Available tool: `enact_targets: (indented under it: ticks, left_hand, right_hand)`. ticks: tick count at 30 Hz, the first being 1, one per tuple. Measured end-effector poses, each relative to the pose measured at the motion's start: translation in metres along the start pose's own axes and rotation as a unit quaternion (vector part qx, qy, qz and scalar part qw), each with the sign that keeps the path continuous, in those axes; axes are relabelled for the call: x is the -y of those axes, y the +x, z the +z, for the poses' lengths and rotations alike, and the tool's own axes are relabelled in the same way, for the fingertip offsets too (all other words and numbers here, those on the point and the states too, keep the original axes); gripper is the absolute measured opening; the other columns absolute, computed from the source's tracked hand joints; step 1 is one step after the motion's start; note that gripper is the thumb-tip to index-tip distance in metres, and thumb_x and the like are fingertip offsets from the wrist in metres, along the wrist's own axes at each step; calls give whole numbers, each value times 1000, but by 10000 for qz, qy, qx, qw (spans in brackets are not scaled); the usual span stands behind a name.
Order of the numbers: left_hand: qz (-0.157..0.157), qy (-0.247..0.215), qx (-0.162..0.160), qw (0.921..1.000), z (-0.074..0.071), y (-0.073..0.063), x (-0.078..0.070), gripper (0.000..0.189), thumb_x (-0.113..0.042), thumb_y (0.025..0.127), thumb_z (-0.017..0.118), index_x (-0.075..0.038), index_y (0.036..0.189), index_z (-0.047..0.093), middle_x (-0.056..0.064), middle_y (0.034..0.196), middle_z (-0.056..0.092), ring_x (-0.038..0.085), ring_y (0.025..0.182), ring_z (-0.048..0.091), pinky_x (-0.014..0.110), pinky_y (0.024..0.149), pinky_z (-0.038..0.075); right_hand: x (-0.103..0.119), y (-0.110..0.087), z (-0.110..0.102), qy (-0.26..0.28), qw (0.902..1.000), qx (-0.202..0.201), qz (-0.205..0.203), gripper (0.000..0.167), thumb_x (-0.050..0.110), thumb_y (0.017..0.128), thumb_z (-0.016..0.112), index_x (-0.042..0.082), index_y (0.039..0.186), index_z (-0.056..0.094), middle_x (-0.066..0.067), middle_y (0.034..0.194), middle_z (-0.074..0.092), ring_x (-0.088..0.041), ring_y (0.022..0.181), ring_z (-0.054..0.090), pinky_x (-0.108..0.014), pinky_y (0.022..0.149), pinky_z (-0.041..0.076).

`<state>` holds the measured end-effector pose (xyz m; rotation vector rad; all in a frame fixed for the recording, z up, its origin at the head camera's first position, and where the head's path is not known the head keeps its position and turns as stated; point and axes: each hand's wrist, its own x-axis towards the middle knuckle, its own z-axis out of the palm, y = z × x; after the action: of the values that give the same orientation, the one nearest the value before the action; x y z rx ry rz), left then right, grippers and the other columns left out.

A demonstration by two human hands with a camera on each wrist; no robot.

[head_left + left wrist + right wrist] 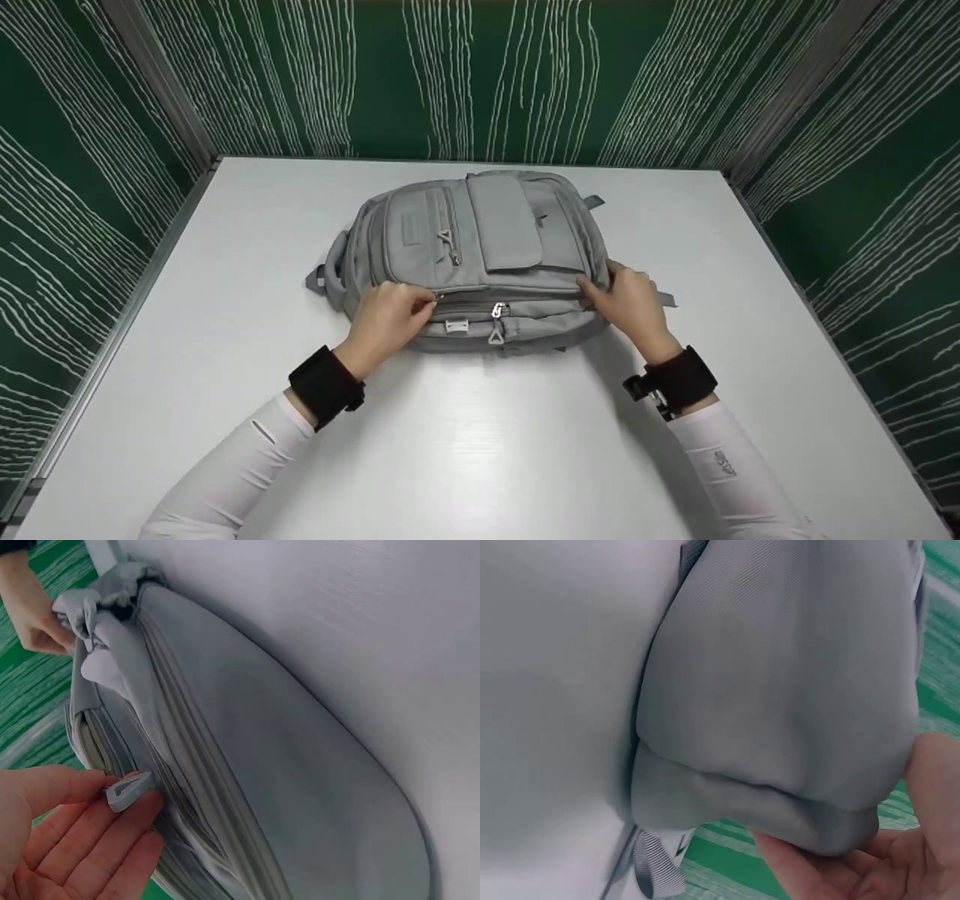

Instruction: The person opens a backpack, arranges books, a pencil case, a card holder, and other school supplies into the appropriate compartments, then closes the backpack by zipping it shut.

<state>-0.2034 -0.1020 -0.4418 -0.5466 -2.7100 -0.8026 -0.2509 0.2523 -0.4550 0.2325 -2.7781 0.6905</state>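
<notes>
A grey backpack [510, 225] lies on its back on a white table, its top handle toward the left. My left hand [390, 315] pinches a zipper pull [131, 791] between thumb and fingers, at the left end of the near side zipper. A second zipper pull [496, 330] hangs loose farther right on that side, past a small white tag [457, 326]. My right hand [630, 304] grips the bottom corner of the backpack, thumb on top and fingers curled beneath the edge, as the right wrist view shows.
The white table [465, 450] reaches to green walls [382, 82] with white streaks at the back and sides. Grey straps [667, 300] stick out from the backpack's right end. A metal frame post [172, 82] stands at the back left corner.
</notes>
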Motion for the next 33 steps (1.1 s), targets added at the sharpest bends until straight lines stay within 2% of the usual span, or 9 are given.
enact_targets:
  ticks: [7,11,18,22,25,27,29,31,33]
  left_hand:
    - [-6,-11,102,9999,2,3,-5,14,-8,93,70,-4,100,81,13,93,81,26,69,74,42,65,61]
    - [15,21,157,9999,5,3,-8,14,-10,92,71,-5,100,81,13,94,81,24,65,71,41,63,60]
    - [17,49,190,9998,6,3,-9,13,-12,93,72,-6,100,81,13,95,81,26,68,73,41,63,61]
    - [108,1,262,9996,3,5,-7,17,-19,95,72,-7,102,81,12,96,81,14,54,61,28,54,53]
    - [192,-83,131,9997,-2,6,-3,22,-27,96,72,-9,104,81,10,90,81,5,48,45,19,48,38]
    - [278,-128,-165,9994,-6,8,4,23,-28,97,71,-9,105,81,10,88,81,5,49,46,19,49,39]
    - [298,-184,-501,9981,-11,12,12,23,-26,98,69,-7,106,80,12,90,81,13,47,52,24,50,47]
    - [240,-145,-720,9970,-16,19,22,25,-26,100,67,-6,111,78,14,103,80,22,61,69,32,64,60]
    - [44,-57,-614,9981,-19,27,34,35,-31,102,63,-4,122,73,16,121,76,32,90,77,42,87,62]
  right_hand:
    - [22,-23,9,60,9997,31,-219,36,34,95,73,-1,93,66,-6,57,52,-21,52,49,-32,52,36]
    - [31,-32,12,12,9995,116,-299,35,34,94,74,0,90,64,2,56,42,-19,51,45,-30,51,32]
    - [35,-36,11,-334,9987,103,-371,39,38,94,75,0,90,64,1,55,42,-22,50,48,-36,48,37]
    - [34,-35,1,-948,9950,-13,-325,49,49,91,74,3,81,62,-7,54,50,-28,48,53,-39,43,39]
    - [39,-38,-4,-1414,9883,-348,-446,59,56,87,75,-2,91,67,-20,76,70,-38,61,66,-46,47,50]
    - [45,-41,-3,-1525,9842,-556,-710,67,58,85,76,-5,106,69,-26,100,75,-44,83,73,-52,63,59]
    - [53,-45,0,-1509,9808,-635,-1062,77,60,84,76,-5,124,66,-26,123,71,-45,107,71,-56,83,61]
    - [60,-48,4,-1401,9796,-501,-1349,82,62,84,75,-2,135,62,-25,134,66,-45,124,64,-59,98,56]
    - [67,-52,9,-1313,9791,-293,-1525,84,63,85,73,3,142,58,-24,142,62,-45,131,60,-62,105,52]
